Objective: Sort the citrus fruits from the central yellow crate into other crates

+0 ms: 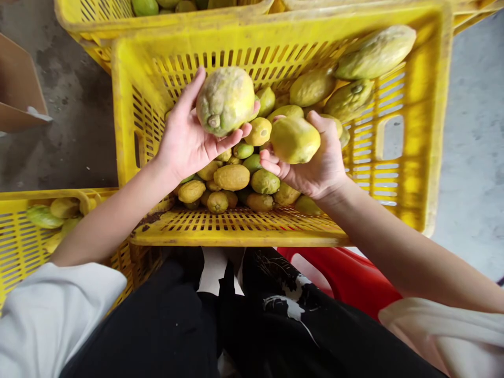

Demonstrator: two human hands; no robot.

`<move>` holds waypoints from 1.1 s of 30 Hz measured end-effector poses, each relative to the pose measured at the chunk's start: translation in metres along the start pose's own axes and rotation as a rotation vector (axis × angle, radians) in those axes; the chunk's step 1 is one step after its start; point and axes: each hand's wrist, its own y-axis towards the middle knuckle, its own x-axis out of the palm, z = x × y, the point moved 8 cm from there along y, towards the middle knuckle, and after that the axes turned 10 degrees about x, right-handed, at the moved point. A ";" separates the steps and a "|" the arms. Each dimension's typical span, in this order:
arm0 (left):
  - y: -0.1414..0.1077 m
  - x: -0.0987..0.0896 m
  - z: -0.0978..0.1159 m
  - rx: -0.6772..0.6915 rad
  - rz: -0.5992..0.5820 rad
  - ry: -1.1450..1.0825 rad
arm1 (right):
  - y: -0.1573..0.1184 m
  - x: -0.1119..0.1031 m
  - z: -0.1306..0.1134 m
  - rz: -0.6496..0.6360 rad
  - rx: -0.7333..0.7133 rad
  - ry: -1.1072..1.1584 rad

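My left hand (189, 128) cradles a large, bumpy, pale yellow-green citron-like fruit (228, 100), its stem scar toward me. My right hand (317, 163) is curled round a smaller, smoother yellow citron-like fruit (296, 139). Both hands are raised over a yellow slatted crate (244, 239), apart from each other. Beneath them lies a heap of small yellow and green fruits (231, 177). Larger, longer fruits (376, 52) rest toward the crate's far right corner. The hands and held fruits hide part of the heap.
Another yellow crate (173, 23) with green fruits stands behind. One more crate (23, 247) holding fruits is at the lower left. A cardboard box (19, 84) sits on the grey floor (84, 136). Something red and smooth (350, 275) is beside my legs.
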 end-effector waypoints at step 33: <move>0.013 -0.039 -0.003 -0.004 0.233 0.014 | 0.000 0.006 0.001 -0.072 0.081 -0.083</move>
